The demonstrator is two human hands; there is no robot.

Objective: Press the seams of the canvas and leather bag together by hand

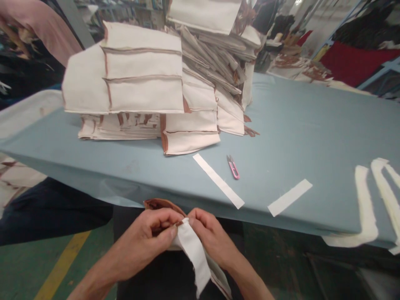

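Observation:
Over my lap, in front of the table edge, both hands pinch a cream fabric piece with brown trim. My left hand is closed on its brown-edged side, thumb and forefinger together. Close beside it, my right hand pinches the top of a white fabric strip, which hangs down between the hands with a frayed lower end. More of the cream piece shows beneath the strip and past my right wrist. The fingertips hide the exact spot where strip and trim meet.
On the blue-grey table lie pink-handled thread snips and two loose white strips. Piles of cream sewn pieces stand behind. A long pale band drapes at the right edge. A person's pink sleeve shows at upper left.

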